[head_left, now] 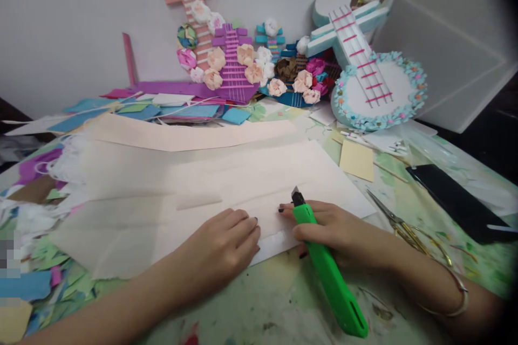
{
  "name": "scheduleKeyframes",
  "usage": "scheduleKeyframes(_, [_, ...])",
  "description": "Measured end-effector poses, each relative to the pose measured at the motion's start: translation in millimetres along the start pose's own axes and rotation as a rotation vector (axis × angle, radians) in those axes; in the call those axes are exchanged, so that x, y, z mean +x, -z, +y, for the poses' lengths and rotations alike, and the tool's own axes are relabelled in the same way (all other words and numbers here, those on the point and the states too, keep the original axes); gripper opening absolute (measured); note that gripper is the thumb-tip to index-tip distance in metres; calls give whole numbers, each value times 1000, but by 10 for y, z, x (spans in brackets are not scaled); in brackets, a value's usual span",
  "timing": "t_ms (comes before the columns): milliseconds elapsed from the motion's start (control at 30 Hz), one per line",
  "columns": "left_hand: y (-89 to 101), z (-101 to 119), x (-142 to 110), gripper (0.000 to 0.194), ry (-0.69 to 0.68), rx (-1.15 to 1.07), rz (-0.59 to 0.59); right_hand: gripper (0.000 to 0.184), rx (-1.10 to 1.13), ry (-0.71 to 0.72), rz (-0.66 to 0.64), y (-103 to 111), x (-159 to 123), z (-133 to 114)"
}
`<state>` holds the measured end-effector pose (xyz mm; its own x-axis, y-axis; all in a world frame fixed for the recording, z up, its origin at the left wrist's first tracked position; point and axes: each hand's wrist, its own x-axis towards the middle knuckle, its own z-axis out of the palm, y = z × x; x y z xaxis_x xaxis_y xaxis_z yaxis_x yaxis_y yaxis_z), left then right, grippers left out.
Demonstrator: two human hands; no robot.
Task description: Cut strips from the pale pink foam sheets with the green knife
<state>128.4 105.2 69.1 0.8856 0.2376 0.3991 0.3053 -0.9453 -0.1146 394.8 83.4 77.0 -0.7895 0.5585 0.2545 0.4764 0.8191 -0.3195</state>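
Observation:
My right hand (338,229) is closed around a green utility knife (329,285). A short piece of blade shows at its black tip, pointing away from me over the paper, while some fingers touch the sheet below. A large cream-white sheet of paper (243,172) lies across the table, with a narrow paler strip along its near edge between my hands. My left hand (229,240) presses on that near edge, its fingers bent and close together; the thumb is hidden. Gold-handled scissors (404,229) lie just beyond my right wrist.
A long pale paper strip (194,136) lies at the sheet's far side. Decorated model string instruments (364,70) lean on the wall. Coloured paper scraps (76,280) heap at left. A yellow paper piece (356,160) and a black flat object (457,199) lie at right.

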Motion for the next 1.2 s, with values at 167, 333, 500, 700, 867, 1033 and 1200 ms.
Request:
scheduleKeyframes(167, [34,-32,21,24,-40,49,105,12,21,-14,-93,6,4,33])
scheduleKeyframes(333, [27,-68,22,25,-63,13,111,13,90,-39,-148,50,3,66])
scheduleKeyframes(500, [45,-83,34,28,-62,10,127,13,146,-47,-174,79,0,83])
scheduleKeyframes(700, [38,-102,41,25,-57,-67,135,15,196,-52,-198,87,6,115])
scheduleKeyframes(867, [13,-127,22,23,-61,-95,126,17,230,-72,-238,98,10,135])
scheduleKeyframes(1033, [15,-133,33,24,-63,-115,138,16,266,-81,-243,104,2,145])
scheduleKeyframes(1200, [18,-135,27,21,-61,-135,154,13,267,-65,-242,102,-3,155])
